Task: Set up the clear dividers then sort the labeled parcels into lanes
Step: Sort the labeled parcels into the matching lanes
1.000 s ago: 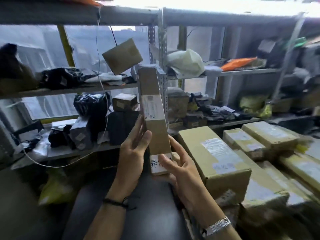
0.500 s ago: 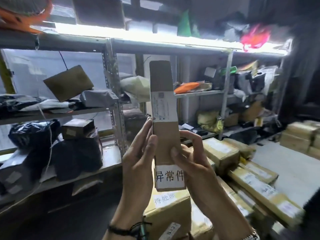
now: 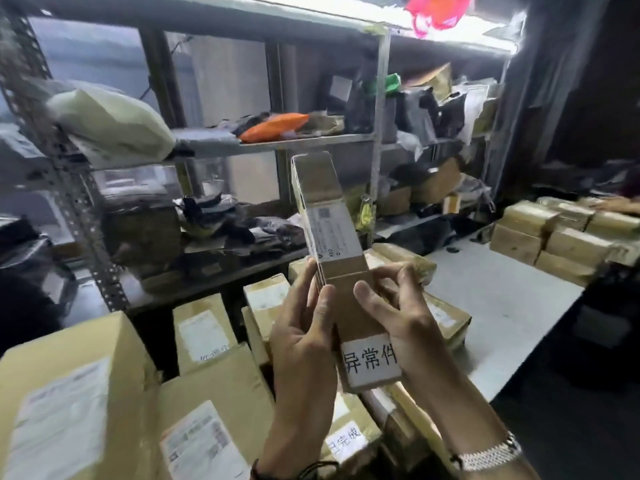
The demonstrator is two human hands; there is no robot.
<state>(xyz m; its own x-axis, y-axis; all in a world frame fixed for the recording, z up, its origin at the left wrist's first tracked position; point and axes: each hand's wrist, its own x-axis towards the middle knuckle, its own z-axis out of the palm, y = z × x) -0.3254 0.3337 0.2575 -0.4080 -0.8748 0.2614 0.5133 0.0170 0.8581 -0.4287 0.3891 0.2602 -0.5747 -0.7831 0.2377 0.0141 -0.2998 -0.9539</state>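
Note:
A long narrow brown cardboard parcel (image 3: 341, 261) stands upright in front of me, held between both hands. It carries a white shipping label in its middle and a white tag with three printed Chinese characters at its lower end. My left hand (image 3: 304, 336) holds its left edge, thumb on the front face. My right hand (image 3: 398, 313) grips its right edge, fingers curled behind and thumb on the front. Below and to the left lie several labeled brown parcels (image 3: 214, 403). No clear dividers are visible.
Metal shelving (image 3: 379, 140) packed with bags and packets fills the background. A white table (image 3: 495, 303) spreads to the right, with stacked brown boxes (image 3: 554, 237) at its far side. Another person's hand (image 3: 620, 205) rests at the far right edge.
The view has swung right, bringing the white table and its stacked boxes into sight. The upright parcel has tilted slightly left at its top and sits lower; both hands keep hold of it.

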